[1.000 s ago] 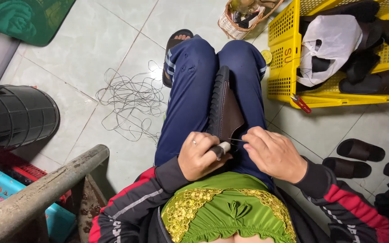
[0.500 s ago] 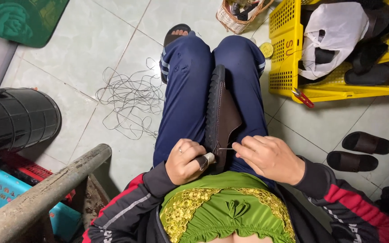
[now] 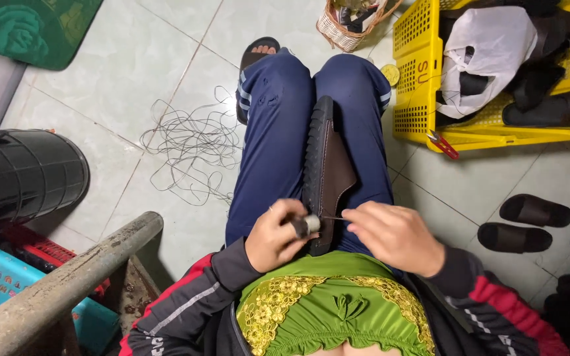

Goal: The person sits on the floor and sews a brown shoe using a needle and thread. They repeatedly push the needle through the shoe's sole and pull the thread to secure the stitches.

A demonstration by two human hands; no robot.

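A dark brown leather sandal with a black ridged rubber sole lies on edge between the person's thighs, held in the lap against the blue trousers. The left hand is clenched around a small awl with a pale handle, whose thin metal tip points at the sandal's near edge. The right hand sits just beside the sandal, fingers pinched together at the awl's tip; what it pinches is too small to tell. A loose tangle of thin grey thread lies on the tiled floor to the left. A yellow plastic crate holding more sandals stands to the right.
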